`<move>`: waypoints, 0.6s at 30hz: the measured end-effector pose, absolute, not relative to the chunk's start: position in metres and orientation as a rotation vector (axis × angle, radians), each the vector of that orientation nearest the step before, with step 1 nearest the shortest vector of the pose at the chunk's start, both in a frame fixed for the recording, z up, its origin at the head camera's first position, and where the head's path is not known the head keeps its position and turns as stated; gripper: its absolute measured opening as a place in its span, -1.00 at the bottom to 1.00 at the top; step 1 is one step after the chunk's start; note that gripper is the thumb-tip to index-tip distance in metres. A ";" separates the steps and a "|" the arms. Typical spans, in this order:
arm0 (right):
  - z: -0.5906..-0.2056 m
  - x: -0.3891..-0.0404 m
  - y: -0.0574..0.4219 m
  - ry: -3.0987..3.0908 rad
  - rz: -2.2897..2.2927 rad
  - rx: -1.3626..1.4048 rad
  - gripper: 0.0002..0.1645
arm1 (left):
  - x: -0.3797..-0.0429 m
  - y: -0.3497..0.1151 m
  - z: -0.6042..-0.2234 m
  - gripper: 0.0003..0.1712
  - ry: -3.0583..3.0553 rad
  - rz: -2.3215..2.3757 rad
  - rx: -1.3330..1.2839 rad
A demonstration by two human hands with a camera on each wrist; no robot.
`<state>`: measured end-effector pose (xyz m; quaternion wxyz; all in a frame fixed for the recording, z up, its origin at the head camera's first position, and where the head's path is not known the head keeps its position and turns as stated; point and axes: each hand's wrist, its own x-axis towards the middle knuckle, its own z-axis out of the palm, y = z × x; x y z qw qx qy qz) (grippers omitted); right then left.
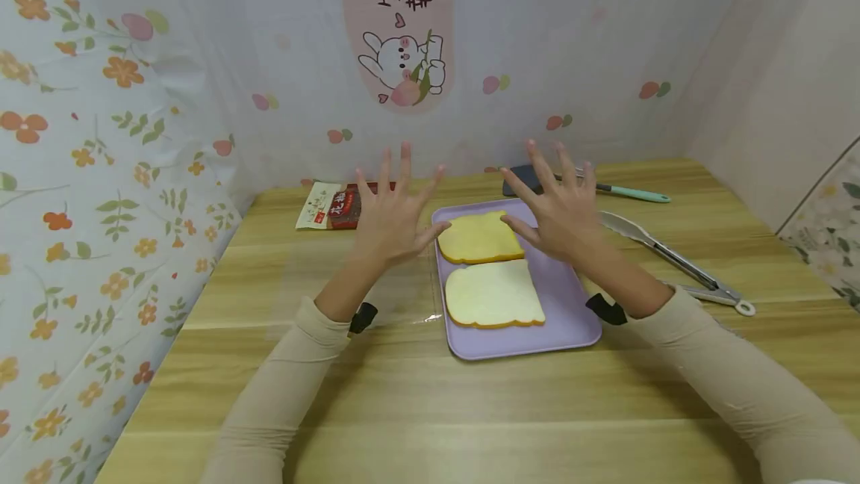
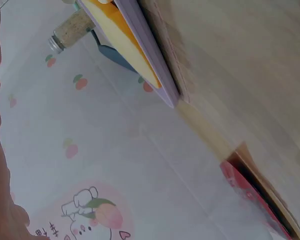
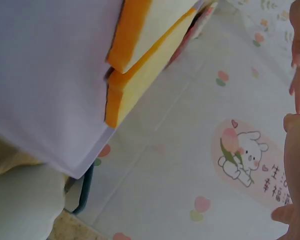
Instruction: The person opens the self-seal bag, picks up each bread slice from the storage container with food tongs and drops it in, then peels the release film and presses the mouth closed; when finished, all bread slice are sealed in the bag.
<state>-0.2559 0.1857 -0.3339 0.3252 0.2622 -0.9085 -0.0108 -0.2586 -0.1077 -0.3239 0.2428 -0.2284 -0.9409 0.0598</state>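
My left hand [image 1: 393,222] and right hand [image 1: 566,216] hover, fingers [image 1: 405,166] spread; the pale bread slice [image 1: 495,293] and yellow bread slice [image 1: 480,237] lie on the lilac tray [image 1: 567,312], four o'clock from my left, eight from my right.

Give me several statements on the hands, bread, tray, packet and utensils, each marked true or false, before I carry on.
1. Both hands hold something. False: the left hand and right hand are empty, fingers spread.
2. A pale bread slice and a yellow bread slice lie on the purple tray. True.
3. The tongs lie on the tray. False: the tongs lie on the table, right of the tray.
4. The packet lies left of the tray. True.
5. The spatula handle is red. False: it is mint green.
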 end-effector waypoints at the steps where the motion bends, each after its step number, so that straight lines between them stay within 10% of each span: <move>1: -0.334 -0.253 0.190 -2.380 -0.007 0.692 -0.16 | -0.257 -0.112 -0.323 -0.05 -2.581 0.160 -0.625; 9: -0.336 -0.222 0.235 -2.570 0.289 0.671 -0.30 | -0.238 -0.153 -0.337 -0.35 -2.601 -0.043 -0.818; 18: -0.346 -0.214 0.300 -2.931 0.384 0.528 0.01 | -0.239 -0.200 -0.360 -0.61 -2.701 -0.219 -0.908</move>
